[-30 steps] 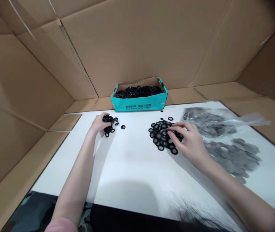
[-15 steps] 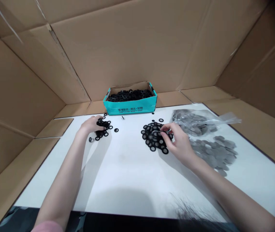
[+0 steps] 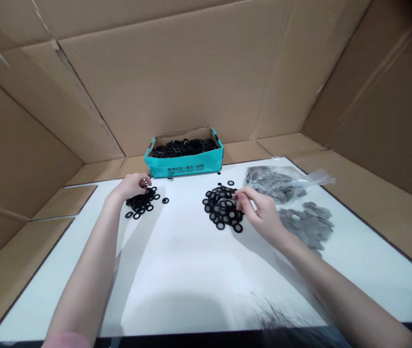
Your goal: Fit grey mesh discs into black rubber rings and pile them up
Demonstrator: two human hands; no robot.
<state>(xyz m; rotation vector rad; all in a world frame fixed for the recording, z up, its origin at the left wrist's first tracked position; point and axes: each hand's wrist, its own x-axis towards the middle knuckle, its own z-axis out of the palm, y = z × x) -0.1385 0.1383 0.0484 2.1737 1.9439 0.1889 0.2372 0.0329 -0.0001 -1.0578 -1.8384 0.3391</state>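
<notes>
Over the far edge of a small pile of black rings [image 3: 141, 203] on the left, my left hand [image 3: 129, 185] has its fingers curled in a pinch, with a black ring seeming to show between them. My right hand [image 3: 262, 210] is at the right side of a larger pile of black rings with grey centres [image 3: 223, 212]. Its thumb and fingertips are pressed together, and what they hold, if anything, is hidden. Right of that hand lies a spread of flat grey discs [image 3: 309, 224], partly behind the wrist.
A turquoise box [image 3: 187, 166] full of black rings stands at the back of the white table [image 3: 177, 270]. A clear plastic bag [image 3: 281, 183] of grey discs lies at the back right. One loose ring [image 3: 165, 200] sits between the piles. Cardboard walls [image 3: 177, 72] surround the table.
My left hand has drawn back from within its pile, its fingers closing. A grey disc edge seen at my right fingertips is no longer visible. The whole view has shifted slightly.
</notes>
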